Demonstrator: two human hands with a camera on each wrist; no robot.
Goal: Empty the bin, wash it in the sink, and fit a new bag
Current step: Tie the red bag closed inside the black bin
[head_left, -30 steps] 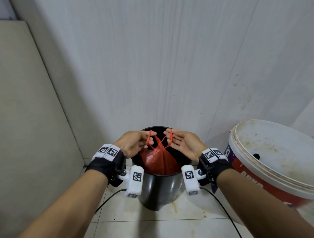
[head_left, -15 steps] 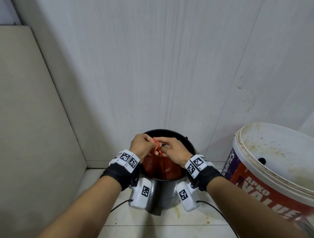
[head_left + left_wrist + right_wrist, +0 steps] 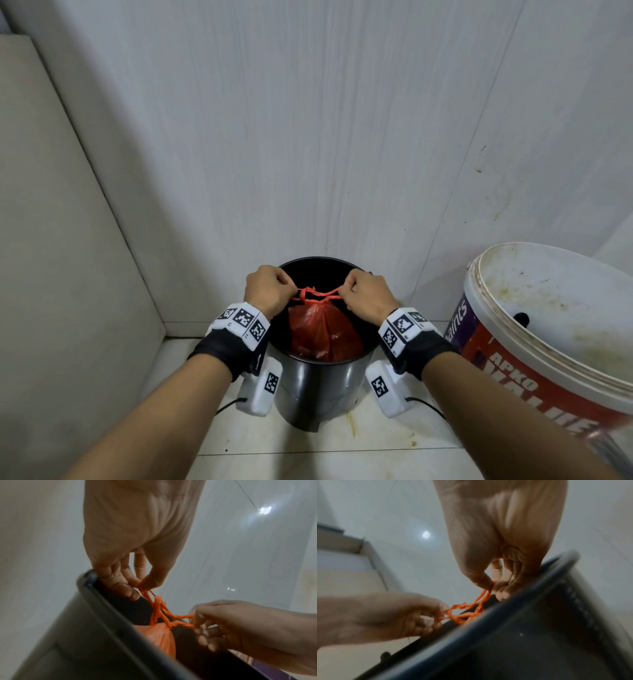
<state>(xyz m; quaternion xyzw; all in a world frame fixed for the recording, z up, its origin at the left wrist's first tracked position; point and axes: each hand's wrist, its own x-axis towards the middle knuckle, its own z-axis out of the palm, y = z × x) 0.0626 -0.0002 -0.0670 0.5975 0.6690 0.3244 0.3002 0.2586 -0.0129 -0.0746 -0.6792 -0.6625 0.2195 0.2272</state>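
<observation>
A round dark metal bin [image 3: 322, 387] stands on the floor against the wall. Inside it sits a full red bag [image 3: 323, 329], its thin handles [image 3: 317, 294] crossed in a knot above the bag's neck. My left hand [image 3: 269, 291] pinches one handle end at the bin's left rim. My right hand [image 3: 366, 293] pinches the other end at the right rim. The handles stretch between them. The left wrist view shows thumb and finger of the left hand [image 3: 142, 585] pinched on the orange strand [image 3: 158, 609]. In the right wrist view the right hand [image 3: 491, 586] pinches its strand [image 3: 471, 609].
A large lidded white paint bucket [image 3: 548, 329] stands close on the right. A beige panel [image 3: 61, 240] closes the left side, the grey wall [image 3: 308, 137] the back. Pale floor tiles [image 3: 342, 459] lie in front of the bin.
One second ago both hands held the handles up as open loops. They came together over the bag, crossed the handles, and have now moved apart, pulling the knot tight.
</observation>
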